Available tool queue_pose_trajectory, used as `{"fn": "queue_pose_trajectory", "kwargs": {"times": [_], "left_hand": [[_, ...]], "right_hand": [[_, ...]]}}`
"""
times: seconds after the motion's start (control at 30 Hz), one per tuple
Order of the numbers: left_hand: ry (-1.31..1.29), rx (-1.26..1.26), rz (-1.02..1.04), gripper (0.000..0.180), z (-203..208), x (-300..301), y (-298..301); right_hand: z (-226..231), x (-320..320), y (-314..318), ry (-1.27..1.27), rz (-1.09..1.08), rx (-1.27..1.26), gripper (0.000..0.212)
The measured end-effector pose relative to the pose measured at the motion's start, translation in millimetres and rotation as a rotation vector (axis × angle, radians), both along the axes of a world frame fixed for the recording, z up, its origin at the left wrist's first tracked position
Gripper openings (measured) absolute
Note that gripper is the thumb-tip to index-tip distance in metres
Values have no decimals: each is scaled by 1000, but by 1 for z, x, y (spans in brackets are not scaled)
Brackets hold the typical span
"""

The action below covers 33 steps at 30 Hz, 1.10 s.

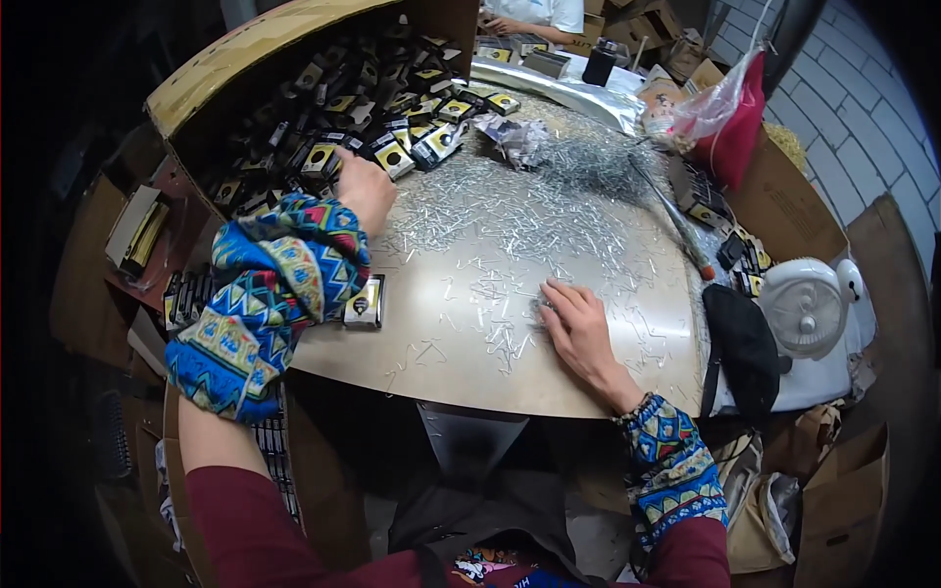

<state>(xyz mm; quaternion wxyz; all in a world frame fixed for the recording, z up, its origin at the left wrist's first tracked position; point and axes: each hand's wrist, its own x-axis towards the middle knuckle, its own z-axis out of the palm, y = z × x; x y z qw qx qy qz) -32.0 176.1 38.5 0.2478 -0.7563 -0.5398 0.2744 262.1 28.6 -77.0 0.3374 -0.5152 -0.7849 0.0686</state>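
My left hand (367, 193) reaches into a heap of small black-and-yellow boxes, its index finger stretched out. The fingertip meets the edge of one small box (320, 159); the other fingers are mostly hidden. On the tabletop (421, 358), my right hand (580, 328) rests low with fingers bent together. Beneath its fingertips is a small bunch of metal wire hooks (542, 305), partly covered by them. Many loose wire hooks (505, 220) are scattered over the table beyond. A single black-and-yellow box (364, 302) stands near the front edge, beside my left sleeve.
A large cardboard carton (245, 61) lies open behind the heap. Crumpled paper (512, 140) sits by a dense mound of hooks (598, 169). At right are a brush-like tool (706, 269), a black cloth item (740, 348) and a white fan (806, 309). Another person's arm (534, 29) shows far back.
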Motion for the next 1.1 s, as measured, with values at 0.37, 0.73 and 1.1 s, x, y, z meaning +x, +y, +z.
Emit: {"fn": "queue_pose_trajectory", "kwargs": {"times": [0.37,0.73,1.1], "left_hand": [[-1691,-229,275,46,1,-29,-114],[-2558,-485,1141,18,-157,-51,-332],[-2459,-766,1202,28,-210,24,-377]], "right_hand": [[-6,-58,-18,-227,193,-106,50],[5,-69,-15,-124,231,-108,46],[6,-113,-116,-257,199,-113,47]]}}
